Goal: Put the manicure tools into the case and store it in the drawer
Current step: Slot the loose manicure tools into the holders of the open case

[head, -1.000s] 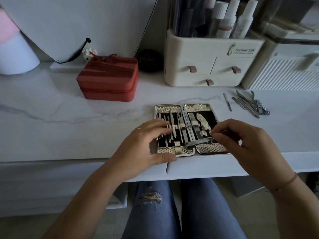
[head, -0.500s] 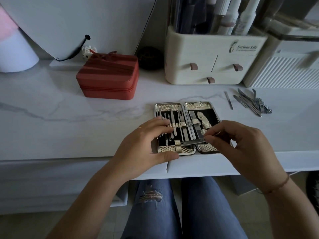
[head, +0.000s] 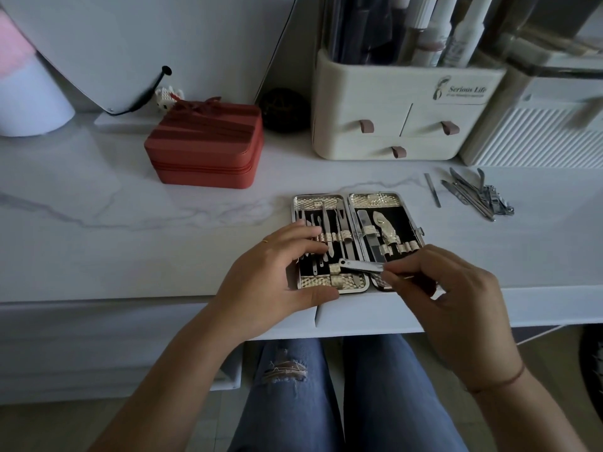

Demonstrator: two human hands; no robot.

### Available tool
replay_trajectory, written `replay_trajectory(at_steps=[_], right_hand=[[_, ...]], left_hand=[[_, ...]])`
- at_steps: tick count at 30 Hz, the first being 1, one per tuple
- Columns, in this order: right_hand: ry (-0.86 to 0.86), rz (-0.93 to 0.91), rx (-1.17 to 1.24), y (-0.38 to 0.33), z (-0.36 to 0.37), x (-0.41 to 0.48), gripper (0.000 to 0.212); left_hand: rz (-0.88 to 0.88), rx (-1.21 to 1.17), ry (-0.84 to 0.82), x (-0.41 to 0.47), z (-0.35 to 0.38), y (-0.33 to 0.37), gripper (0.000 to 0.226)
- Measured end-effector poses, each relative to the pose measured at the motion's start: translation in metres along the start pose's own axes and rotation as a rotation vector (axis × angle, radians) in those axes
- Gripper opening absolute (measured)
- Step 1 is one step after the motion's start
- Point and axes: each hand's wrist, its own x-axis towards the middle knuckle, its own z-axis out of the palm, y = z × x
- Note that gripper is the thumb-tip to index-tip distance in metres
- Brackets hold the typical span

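My right hand (head: 456,308) is pinching the nail clipper (head: 360,265), which is lying left-to-right across the near end of the open case (head: 375,199), while my left hand (head: 277,275) is pressing flat on its left half.

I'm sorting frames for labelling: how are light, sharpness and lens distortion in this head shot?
Head view: dim, flat, bluish light; the case and the nail clipper pinched by the right hand are fairly sharp; the ribbed box at the top right is smeared; the bottles lean from wide-angle stretch.
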Motion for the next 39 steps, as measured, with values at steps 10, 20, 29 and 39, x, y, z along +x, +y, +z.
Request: replay_trajectory(at_steps=[10, 20, 29, 39], right_hand=[[-0.098, -0.018, 0.002, -0.008, -0.008, -0.003, 0.005], [-0.160, 0.370, 0.421, 0.006, 0.005, 0.020, 0.011], [-0.471, 0.409, 0.467, 0.006, -0.002, 0.048, 0.016], [-0.621, 0.379, 0.435, 0.010, -0.010, 0.047, 0.016]], left_hand=[[0.011, 0.012, -0.009, 0.000, 0.001, -0.002, 0.061], [-0.002, 0.005, -0.005, 0.001, 0.001, -0.002, 0.063], [-0.004, 0.016, 0.005, 0.001, 0.002, -0.002, 0.063], [-0.007, 0.006, 0.042, -0.002, 0.002, 0.002, 0.048]])
